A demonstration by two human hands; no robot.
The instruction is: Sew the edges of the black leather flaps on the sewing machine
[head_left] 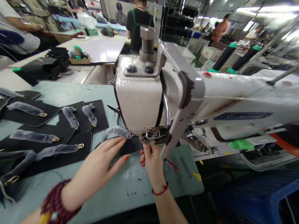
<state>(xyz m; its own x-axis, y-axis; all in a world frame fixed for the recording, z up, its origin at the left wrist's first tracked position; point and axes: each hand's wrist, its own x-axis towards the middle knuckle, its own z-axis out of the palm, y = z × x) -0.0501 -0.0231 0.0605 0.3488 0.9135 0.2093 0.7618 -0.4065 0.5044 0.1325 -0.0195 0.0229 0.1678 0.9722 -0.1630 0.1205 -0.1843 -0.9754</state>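
A white industrial sewing machine (139, 102) fills the middle of the head view. Under its head lies a black flat panel (130, 147), carrying a strap wrapped in clear plastic (115, 133). My left hand (100, 165) rests beside this panel, fingers stretched out toward the strap's end and thumb apart. Close below the presser area, my right hand (153, 160) is closed, with thumb and fingers pressed together at the panel's right side. Whatever it pinches is hidden by the fingers and the machine head.
Several black panels with plastic-wrapped straps and gold buckles (55, 139) lie at left on the green table (112, 196). A pink-handled tool (172, 165) lies right of my right hand. Thread spools (223, 58) stand behind the machine; a blue crate (252, 199) is lower right. Other people work farther back.
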